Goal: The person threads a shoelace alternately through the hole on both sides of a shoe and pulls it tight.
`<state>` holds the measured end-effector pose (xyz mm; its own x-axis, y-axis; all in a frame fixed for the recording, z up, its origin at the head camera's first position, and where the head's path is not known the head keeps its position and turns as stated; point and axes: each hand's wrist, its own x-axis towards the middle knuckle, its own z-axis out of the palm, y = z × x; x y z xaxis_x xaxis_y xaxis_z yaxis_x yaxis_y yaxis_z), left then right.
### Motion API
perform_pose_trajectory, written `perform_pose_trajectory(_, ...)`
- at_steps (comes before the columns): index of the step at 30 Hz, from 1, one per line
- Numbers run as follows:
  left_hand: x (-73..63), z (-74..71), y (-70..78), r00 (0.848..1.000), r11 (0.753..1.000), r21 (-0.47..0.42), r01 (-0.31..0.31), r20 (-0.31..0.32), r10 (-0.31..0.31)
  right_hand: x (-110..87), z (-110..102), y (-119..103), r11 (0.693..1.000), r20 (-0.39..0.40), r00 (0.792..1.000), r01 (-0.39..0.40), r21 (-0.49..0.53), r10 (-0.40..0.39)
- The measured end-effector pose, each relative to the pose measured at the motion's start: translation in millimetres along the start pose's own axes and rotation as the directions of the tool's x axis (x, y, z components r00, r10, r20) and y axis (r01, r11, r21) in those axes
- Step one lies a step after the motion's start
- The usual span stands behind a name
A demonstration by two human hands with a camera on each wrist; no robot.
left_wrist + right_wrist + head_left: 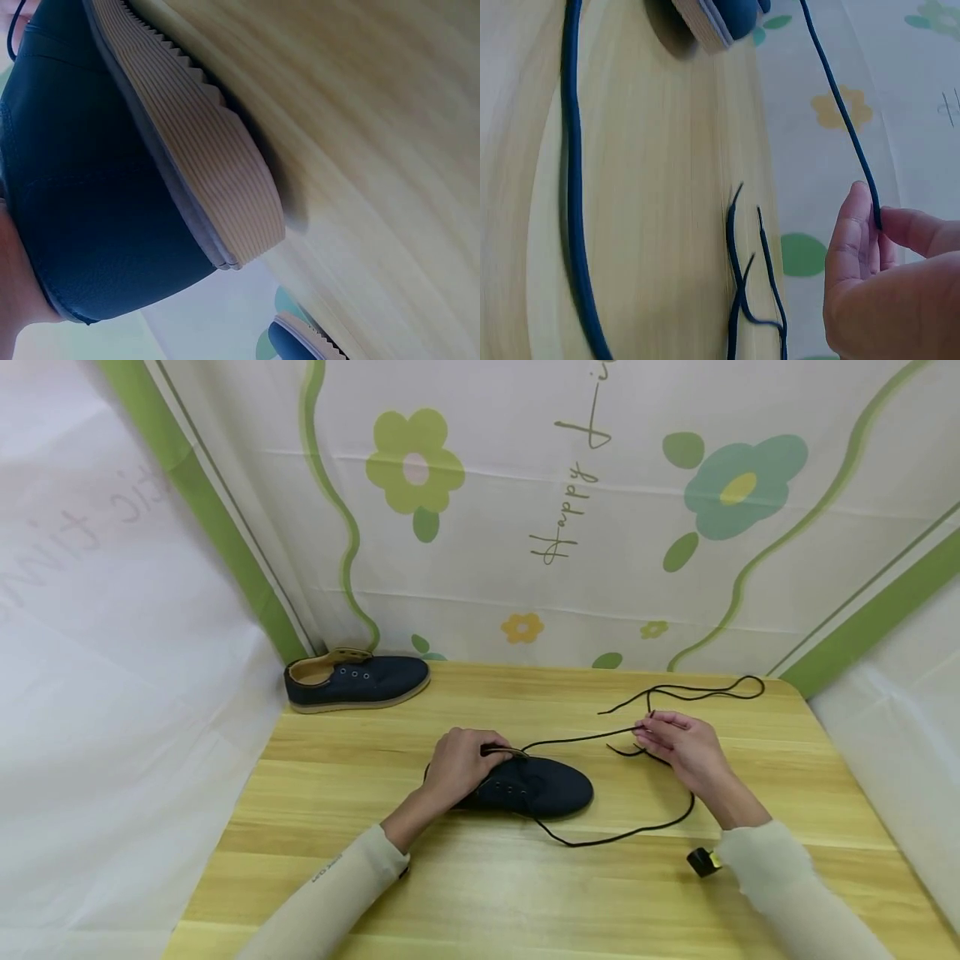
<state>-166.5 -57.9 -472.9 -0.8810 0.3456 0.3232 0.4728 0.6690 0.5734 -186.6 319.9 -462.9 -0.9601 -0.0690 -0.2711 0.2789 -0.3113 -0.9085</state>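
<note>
A dark navy shoe (555,789) with a tan ribbed sole lies on the table, toe to the right. My left hand (459,768) grips it from above at its opening, thumb by the tongue; the fingers on the far side are hidden. One black shoelace (581,740) comes out of the shoe at the eyelets. My right hand (686,745) pinches one length of it between thumb and fingertips, off to the right of the toe. That length runs taut in the right wrist view, while the other length (615,839) curves slackly over the table.
At the back left stands a second navy shoe (397,678) with no lace in its eyelets. Another black lace (705,692) lies loosely looped at the back right. A small black and yellow object (702,862) sits by my right sleeve. A printed curtain (465,568) hangs behind the table.
</note>
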Motion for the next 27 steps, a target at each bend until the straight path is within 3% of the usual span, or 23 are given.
perform_pose_trajectory(9, 0.0, -0.3, 0.3, 1.000, 1.000, -0.020, -0.003, -0.002, 0.003, -8.8, -40, -15, 0.984, -0.103, 0.994, 0.057, 0.168, -0.040)
perform_pose_trajectory(19, -0.2, -1.0, 0.5, 1.000, 1.000, -0.029, 0.001, 0.005, -0.001, -16.7, -72, -25, 0.976, -0.147, 0.988, 0.068, 0.207, -0.038)
perform_pose_trajectory(27, 0.2, 0.1, -0.6, 1.000, 1.000, -0.013, 0.003, 0.009, -0.003, -21.3, -86, -30, 0.968, -0.183, 0.982, 0.091, 0.236, -0.048)
